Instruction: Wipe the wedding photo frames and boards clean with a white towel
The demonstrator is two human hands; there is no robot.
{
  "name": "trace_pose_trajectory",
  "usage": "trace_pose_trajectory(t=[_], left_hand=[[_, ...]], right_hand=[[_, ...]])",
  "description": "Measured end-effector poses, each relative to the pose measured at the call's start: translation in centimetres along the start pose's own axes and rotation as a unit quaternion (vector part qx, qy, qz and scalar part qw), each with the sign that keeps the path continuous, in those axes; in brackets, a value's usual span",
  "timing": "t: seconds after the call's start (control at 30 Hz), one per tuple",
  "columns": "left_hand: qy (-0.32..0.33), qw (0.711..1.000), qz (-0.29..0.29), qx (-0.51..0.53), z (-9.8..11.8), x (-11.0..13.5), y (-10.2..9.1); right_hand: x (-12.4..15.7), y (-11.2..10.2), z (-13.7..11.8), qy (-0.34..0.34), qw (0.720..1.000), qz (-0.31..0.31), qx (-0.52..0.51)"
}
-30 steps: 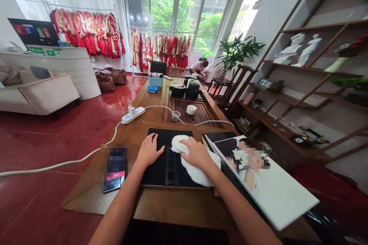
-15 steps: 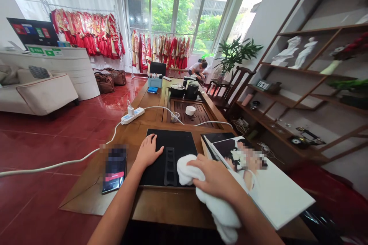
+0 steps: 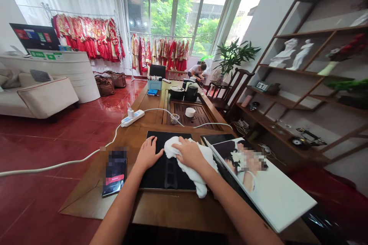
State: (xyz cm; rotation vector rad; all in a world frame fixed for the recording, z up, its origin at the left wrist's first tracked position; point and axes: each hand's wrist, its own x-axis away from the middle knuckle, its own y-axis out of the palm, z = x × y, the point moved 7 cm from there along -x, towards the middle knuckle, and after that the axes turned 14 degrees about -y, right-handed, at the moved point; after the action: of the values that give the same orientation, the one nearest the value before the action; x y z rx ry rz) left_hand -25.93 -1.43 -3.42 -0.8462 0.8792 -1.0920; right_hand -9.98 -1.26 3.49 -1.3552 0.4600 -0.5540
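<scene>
A flat black board [image 3: 155, 178] lies on the wooden table in front of me, with a dark strip of square openings [image 3: 171, 174] along its middle. My left hand [image 3: 148, 154] rests flat on the board's left side, fingers stretched out. My right hand [image 3: 189, 153] is closed on a bunched white cloth [image 3: 201, 183], pressing it against the upper right of the board. The cloth covers the strip's upper end and trails toward the board's lower right edge. A large photo panel [image 3: 283, 191] lies just right of the board, partly behind my right forearm.
A phone [image 3: 114, 174] lies left of my left forearm. A white power strip [image 3: 132, 118] and its cable sit beyond it. Farther back are a tea tray [image 3: 201, 116] with a white cup [image 3: 190, 112], black pots, and a blue box [image 3: 154, 84]. A person crouches beyond the table.
My right hand has carried the cloth forward and left, from the board's right edge onto its upper part. My left hand stays in about the same place.
</scene>
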Motion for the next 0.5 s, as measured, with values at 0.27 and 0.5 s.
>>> trace_pose_trajectory(t=[0.27,0.5], left_hand=[[0.003,1.0,0.002,0.0,0.1,0.0,-0.2],[0.006,1.0,0.007,0.004,-0.1,-0.1,-0.1]], right_hand=[[-0.5,0.7,2.0,0.059,0.998,0.011,0.037],[-1.2,1.0,5.1,0.154,0.987,0.013,0.051]])
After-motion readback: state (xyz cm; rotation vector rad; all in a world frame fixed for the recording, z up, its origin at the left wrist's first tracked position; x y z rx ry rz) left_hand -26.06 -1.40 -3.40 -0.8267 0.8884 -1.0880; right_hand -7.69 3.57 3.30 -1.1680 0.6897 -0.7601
